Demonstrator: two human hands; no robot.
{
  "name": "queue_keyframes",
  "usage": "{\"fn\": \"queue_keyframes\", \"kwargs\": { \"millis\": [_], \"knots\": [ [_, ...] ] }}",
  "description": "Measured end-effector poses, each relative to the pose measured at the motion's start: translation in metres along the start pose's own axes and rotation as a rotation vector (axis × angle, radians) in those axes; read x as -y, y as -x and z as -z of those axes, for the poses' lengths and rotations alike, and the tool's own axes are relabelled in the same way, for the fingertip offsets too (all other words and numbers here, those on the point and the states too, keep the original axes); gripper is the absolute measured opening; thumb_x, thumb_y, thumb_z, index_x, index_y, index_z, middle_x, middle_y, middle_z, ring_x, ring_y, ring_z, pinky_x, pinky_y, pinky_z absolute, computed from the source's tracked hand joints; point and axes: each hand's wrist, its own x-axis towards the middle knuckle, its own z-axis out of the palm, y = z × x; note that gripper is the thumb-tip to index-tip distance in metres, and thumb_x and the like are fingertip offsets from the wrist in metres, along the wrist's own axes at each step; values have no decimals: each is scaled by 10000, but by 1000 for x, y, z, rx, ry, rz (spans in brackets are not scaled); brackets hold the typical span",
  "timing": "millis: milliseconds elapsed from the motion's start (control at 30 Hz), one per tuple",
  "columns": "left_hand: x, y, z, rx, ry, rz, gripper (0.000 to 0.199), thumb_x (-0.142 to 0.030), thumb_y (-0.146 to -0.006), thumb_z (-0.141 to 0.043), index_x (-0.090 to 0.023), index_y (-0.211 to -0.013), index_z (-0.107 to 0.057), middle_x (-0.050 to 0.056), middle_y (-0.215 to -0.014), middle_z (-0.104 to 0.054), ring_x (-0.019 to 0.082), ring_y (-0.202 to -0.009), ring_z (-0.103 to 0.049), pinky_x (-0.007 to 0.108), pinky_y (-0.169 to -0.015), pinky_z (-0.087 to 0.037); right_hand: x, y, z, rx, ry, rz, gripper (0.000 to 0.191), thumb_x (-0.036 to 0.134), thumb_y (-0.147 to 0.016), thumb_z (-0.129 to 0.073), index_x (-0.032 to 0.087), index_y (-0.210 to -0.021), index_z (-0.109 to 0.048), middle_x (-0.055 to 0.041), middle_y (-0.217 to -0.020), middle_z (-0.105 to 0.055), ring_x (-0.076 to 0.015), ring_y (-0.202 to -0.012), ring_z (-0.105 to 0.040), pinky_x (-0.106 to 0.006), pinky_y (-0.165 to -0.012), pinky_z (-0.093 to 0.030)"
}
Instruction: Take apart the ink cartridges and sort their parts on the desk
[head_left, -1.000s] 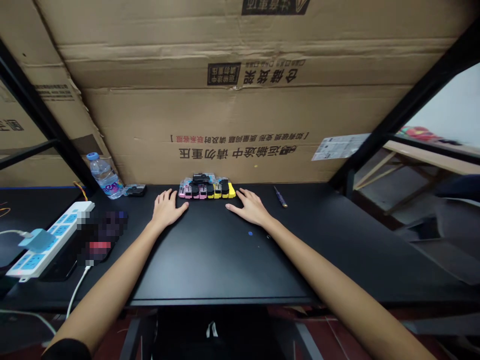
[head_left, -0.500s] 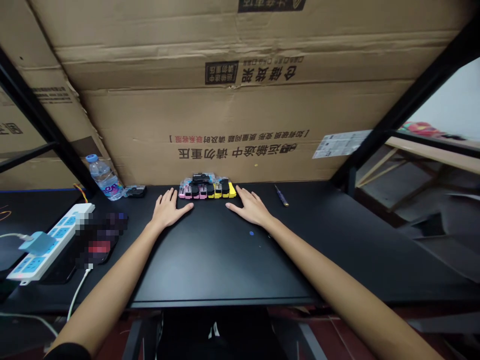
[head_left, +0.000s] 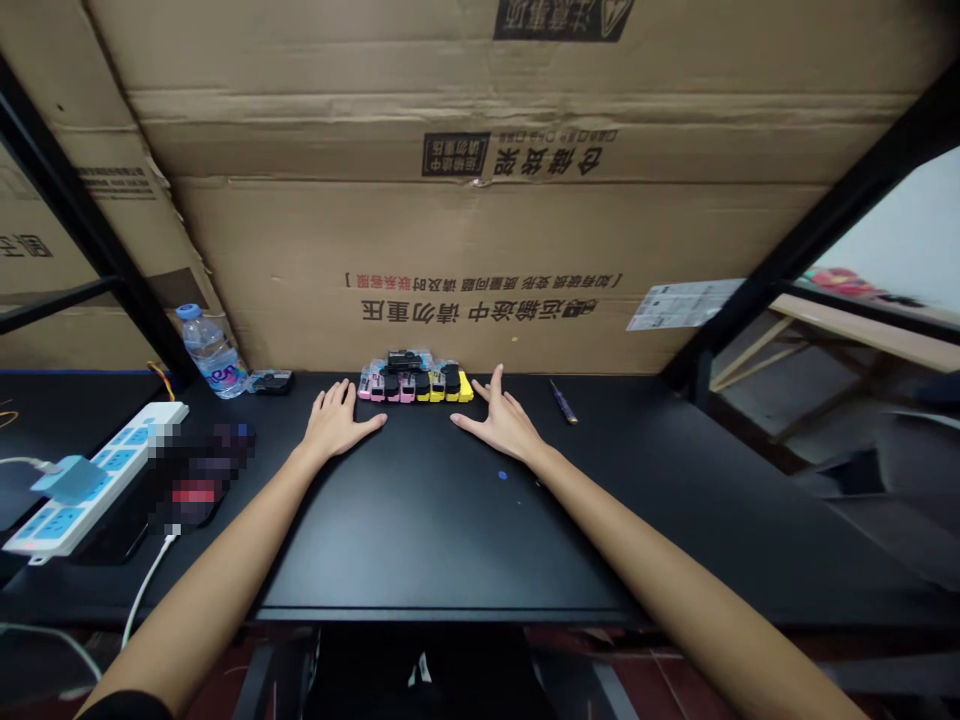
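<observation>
row of small packaged pieces [head_left: 416, 386], one lot: pink-bodied to the left, yellow-bodied to the right, each with black parts; set at the far middle of the black surface [head_left: 420, 540], between the two hands. one black piece in clear wrap [head_left: 406, 359] sits at the back of the row.

left hand [head_left: 332, 420]: just left of the row; fingers fanned a little, thumb wide and pointing right; nothing held.

right hand [head_left: 506, 420]: just right of the row, nearest the yellow end; one finger raised, thumb wide and pointing left; nothing held. contact with the yellow end: cannot tell.

screwdriver [head_left: 563, 402], slim: far side, right of the right hand, lying aslant.

blue spot [head_left: 502, 475]: nearer, below the right hand.

water bottle [head_left: 213, 350], blue cap, tilted in view: far left. black packaged item [head_left: 271, 382]: just right of its base.

power strip [head_left: 90, 490], white with blue sockets: left, bearing a blue plug adapter [head_left: 69, 480].

dark device [head_left: 196, 492], partly masked by pixels: right of the strip; white cable [head_left: 148, 590] at its near end.

cardboard sheet [head_left: 487, 225], inverted print: far side, behind the row.
</observation>
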Motion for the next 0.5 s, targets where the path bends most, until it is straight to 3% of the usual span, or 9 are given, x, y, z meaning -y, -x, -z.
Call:
{"fn": "queue_keyframes", "kwargs": {
  "millis": [233,500],
  "knots": [
    [-1,1,3,-6,1,-3,1010,-806,-930,-464,-103,-1651,-390,197,-1752,-297,359,-1646,-246,539,-1332,-172,4,-2,3,17,-5,-35,1350,811,-876,-601,182,-1675,287,-144,-1736,-350,-392,-1625,-282,-630,-1318,-235],
    [0,1,1,4,17,2,1010,-804,-926,-461,-113,-1658,-373,189,-1758,-284,352,-1652,-236,533,-1337,-161,-1,-4,0,61,77,-31,1212,838,-907,-526,147,-1740,22,-198,-1762,-241,-313,-1641,-268,-557,-1351,-145]
  ]
}}
